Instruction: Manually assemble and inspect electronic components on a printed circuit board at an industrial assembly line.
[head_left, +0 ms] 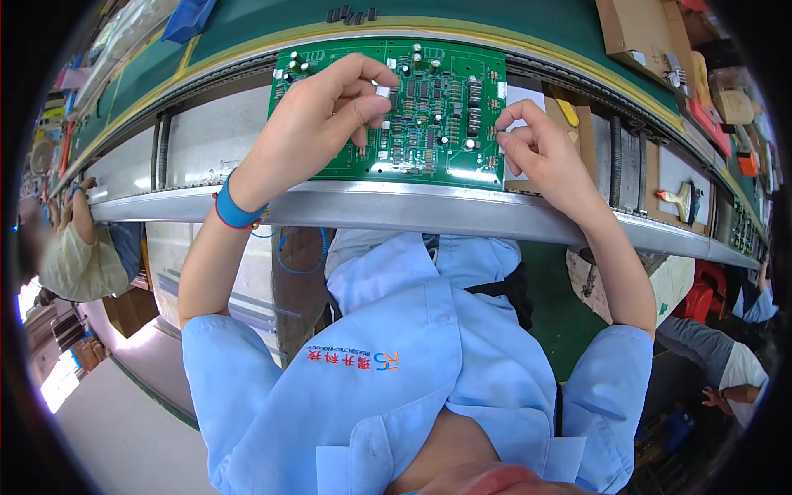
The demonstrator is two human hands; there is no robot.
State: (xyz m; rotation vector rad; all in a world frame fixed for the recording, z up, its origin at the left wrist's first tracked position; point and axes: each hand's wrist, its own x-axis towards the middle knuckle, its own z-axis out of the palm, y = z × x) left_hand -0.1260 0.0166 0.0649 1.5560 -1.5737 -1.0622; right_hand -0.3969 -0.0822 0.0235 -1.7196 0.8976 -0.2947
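Our left hand (323, 107) pinches a small white plastic connector (383, 91) at twelve o'clock; whether our right hand (536, 150) grips, we cannot tell; fitting the rectangular green circuit board (450, 157) seems underway, needing alignment.

On the light blue shirt (396, 305), lettering (353, 357) stands between the edge of the button placket (443, 330) and the left sleeve (235, 367), upside down in this view: a row of red Chinese characters, with a smaller line of dark Latin capitals alongside. An orange and blue emblem (386, 360) sits at the end nearest the placket. Any print on the green circuit board (355, 168), out to its edges and corners, is too small to read
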